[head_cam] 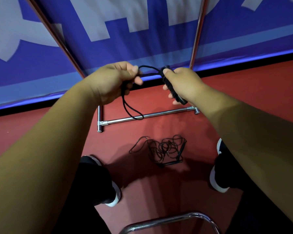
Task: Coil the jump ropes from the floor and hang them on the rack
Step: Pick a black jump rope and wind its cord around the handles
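Black cord fills both hands in the upper middle of the frame. The black corded jump rope [125, 105] is being wound, so the coiling step for this rope looks well along but not finished. The right hand [186, 83] has its fingers curled round the rope's black handle [173, 89], which seems wrapped in turns of cord; whether that grip holds one handle or two I cannot tell. The left hand [108, 83] pinches the cord between thumb and forefinger. Below it a slack double loop dangles toward the centre of the frame, in front of the low crossbar of the chrome tube rack [159, 114]. A short arc of cord bridges the two hands. A second thin black jump rope [162, 149] lies in a loose tangle on the red floor [159, 191], lower centre, between the person's white-soled black shoes [216, 181]. The next move, as I judge it, calls for taking the hanging loop up onto the handle bundle and securing it so it cannot unwind. The coil then goes up to the rack, whose uprights run out of the top of the frame.
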A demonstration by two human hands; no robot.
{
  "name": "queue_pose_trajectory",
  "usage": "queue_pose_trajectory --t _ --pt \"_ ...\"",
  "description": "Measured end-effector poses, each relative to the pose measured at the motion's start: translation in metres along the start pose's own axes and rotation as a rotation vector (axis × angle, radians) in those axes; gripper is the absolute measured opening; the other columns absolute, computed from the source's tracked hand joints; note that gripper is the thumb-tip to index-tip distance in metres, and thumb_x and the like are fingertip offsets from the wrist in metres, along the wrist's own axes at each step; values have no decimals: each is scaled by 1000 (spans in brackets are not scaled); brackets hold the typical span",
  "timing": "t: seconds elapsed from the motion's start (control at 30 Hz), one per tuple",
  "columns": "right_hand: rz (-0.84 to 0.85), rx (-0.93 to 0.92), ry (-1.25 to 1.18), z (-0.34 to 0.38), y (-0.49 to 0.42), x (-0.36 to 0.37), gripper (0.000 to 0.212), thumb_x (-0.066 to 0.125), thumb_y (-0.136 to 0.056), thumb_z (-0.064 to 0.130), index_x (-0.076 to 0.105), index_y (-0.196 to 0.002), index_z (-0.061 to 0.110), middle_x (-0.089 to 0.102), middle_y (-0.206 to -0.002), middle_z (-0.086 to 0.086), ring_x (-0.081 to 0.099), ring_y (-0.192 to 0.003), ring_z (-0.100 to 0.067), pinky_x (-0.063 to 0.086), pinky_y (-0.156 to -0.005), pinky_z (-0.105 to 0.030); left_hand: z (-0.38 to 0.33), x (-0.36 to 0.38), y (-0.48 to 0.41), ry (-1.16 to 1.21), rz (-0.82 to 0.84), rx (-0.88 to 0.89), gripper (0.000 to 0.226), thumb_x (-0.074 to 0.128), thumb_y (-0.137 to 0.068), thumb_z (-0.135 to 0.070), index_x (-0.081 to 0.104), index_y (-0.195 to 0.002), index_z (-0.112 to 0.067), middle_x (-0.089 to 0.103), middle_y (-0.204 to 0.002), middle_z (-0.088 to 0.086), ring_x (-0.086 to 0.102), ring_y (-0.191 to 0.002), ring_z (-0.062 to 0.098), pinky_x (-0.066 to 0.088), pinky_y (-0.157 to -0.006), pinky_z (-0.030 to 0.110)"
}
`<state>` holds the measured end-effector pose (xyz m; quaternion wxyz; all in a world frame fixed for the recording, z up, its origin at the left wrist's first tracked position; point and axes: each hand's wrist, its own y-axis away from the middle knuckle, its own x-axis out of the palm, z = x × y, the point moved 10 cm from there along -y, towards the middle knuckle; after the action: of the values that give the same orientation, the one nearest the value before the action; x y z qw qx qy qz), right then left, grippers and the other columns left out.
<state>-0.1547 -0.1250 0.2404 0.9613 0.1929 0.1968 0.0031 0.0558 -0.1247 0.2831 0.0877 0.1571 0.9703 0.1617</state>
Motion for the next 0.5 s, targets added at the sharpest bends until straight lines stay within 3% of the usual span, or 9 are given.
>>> queue_pose_trajectory --t 0.1,0.2,0.5 --pt "-1 32 -132 3 2 -3 36 54 -105 52 68 -105 19 81 -91 -2 70 -61 -20 61 -55 -39 16 -3 3 -221 16 -59 13 67 -100 -14 66 -88 -18 80 -93 8 69 -76 10 54 -68 23" --pt "59 20 -229 11 8 3 36 59 -104 51 68 -110 17 81 -93 -6 66 -58 -21 59 -55 -38 28 -8 3 -342 0 -106 8 73 -97 -14 71 -89 -16 81 -94 7 75 -95 18 58 -81 32" --pt "175 -28 -434 32 24 13 39 68 -101 51 70 -112 13 79 -96 -14 61 -61 -25 52 -56 -36 41 -9 -1 -471 -50 -163 19 79 -93 -24 63 -89 -14 80 -86 6 75 -78 11 61 -83 39"
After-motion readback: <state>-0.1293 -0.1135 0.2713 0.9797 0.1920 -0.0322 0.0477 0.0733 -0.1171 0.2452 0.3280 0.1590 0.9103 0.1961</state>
